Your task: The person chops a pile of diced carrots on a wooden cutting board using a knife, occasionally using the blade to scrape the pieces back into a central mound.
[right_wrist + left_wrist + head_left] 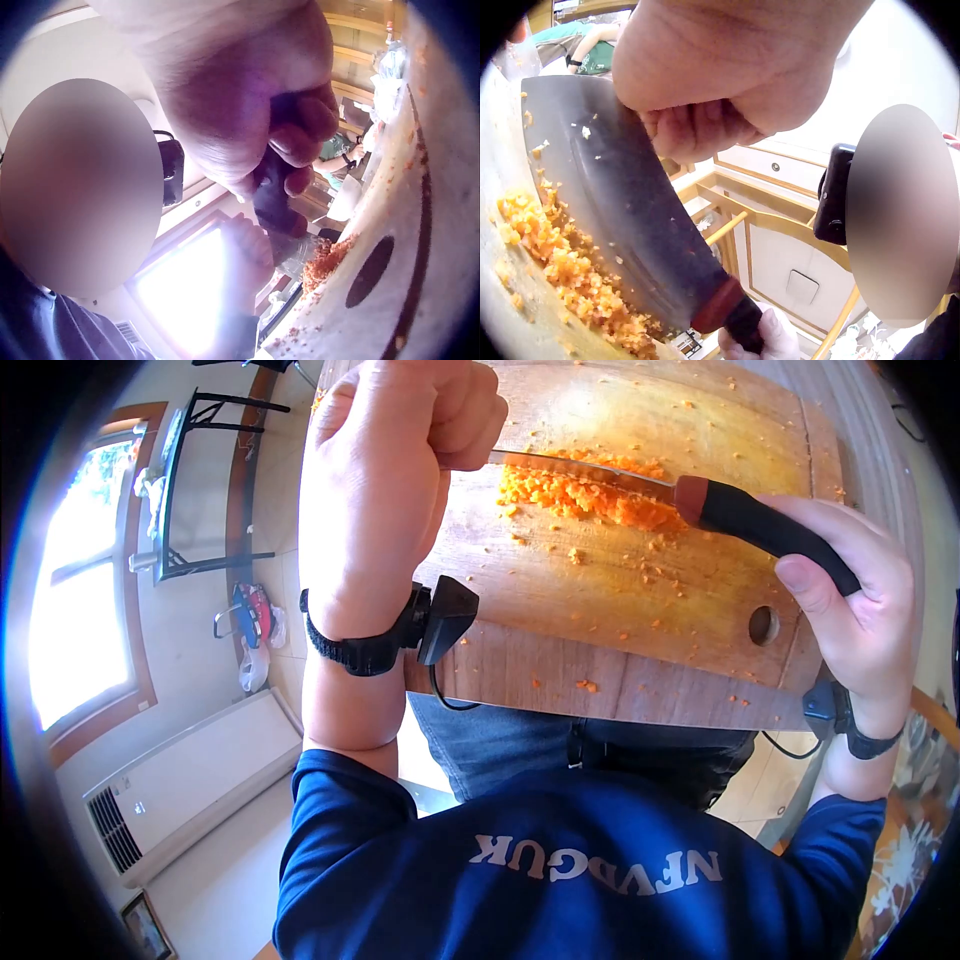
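Observation:
A kitchen knife (pixel 745 520) with a black handle and a reddish-brown collar lies across a heap of finely chopped carrot (pixel 560 492). My right hand (pixel 850 595) grips its handle, thumb along the near side. Near the blade's tip end, my left hand (pixel 390 490) has its fingers curled into a fist, right at the spine. Seen from the left wrist, the broad blade (pixel 622 187) stands tilted beside the carrot, with small bits stuck to its face. Under it all is a wooden cutting board (pixel 650 595).
Carrot crumbs are scattered over the board and the wood-grain table (pixel 530 670) at its front edge. The board has a round hole (pixel 764 625) at its near right corner. Another person's arm (pixel 592 45) shows in the left wrist view's background.

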{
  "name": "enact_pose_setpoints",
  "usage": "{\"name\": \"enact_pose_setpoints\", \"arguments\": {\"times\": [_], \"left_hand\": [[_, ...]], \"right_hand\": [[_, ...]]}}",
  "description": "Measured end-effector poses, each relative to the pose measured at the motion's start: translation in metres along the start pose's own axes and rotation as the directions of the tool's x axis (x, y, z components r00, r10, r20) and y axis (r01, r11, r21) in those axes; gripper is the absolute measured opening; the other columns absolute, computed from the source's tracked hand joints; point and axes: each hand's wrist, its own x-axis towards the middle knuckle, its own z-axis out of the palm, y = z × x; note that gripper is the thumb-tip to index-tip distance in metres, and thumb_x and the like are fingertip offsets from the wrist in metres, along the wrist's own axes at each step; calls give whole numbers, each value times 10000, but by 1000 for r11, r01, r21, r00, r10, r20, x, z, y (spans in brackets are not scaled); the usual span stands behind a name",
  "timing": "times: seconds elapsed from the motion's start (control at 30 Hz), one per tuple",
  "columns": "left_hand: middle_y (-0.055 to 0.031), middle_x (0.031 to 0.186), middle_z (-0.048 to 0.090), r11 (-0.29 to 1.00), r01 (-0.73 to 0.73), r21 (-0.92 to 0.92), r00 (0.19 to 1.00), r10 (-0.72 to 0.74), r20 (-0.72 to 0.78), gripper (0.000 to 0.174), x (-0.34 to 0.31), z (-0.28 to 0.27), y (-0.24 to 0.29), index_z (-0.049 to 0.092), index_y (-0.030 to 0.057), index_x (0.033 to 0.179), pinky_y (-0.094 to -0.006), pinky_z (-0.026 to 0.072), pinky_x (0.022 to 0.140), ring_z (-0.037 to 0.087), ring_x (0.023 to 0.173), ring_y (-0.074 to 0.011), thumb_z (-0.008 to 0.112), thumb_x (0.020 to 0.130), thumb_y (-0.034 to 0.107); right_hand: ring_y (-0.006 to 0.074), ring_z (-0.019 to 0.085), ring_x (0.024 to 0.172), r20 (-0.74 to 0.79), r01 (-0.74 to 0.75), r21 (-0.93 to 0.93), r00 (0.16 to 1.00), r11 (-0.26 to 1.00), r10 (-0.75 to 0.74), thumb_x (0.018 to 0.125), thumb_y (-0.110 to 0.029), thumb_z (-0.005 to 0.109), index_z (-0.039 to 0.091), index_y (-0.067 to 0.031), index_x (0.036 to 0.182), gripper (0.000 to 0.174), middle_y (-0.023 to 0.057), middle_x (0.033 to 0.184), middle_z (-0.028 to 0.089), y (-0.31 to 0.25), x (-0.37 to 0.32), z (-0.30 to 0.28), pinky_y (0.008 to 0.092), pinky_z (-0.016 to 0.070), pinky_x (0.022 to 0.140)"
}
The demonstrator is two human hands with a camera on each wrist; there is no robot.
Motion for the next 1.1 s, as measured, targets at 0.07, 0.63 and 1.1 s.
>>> {"name": "enact_pose_setpoints", "arguments": {"times": [0.07, 0.63, 1.1], "left_hand": [[40, 555, 232, 985, -166, -50, 982, 170, 80, 435, -3, 1, 2, 309, 126, 595, -295, 169, 462, 202, 473, -88, 439, 1009, 167], [30, 540, 264, 996, 31, 89, 996, -38, 76, 417, -2, 0, -6, 346, 107, 581, -300, 178, 488, 225, 487, -86, 450, 984, 136], [15, 546, 224, 991, -126, -32, 943, 130, 306, 456, 2, -24, 0, 234, 144, 617, -328, 177, 496, 177, 484, -115, 369, 1047, 211]], "right_hand": [[244, 685, 976, 0, 8, -2, 1000, 1000, -8, 955, -289, 694, 684, 38, 1158, 386, 156, 1071, 713, -2, -1, -2, 307, 510, 876], [262, 678, 999, 36, -89, 26, 995, 996, 88, 961, -305, 681, 680, 20, 1158, 379, 153, 1073, 707, -1, 0, 5, 321, 510, 887], [271, 694, 934, 46, 57, 41, 997, 998, -59, 962, -314, 661, 687, 17, 1163, 388, 158, 1056, 712, 1, -1, -2, 318, 523, 842]]}}
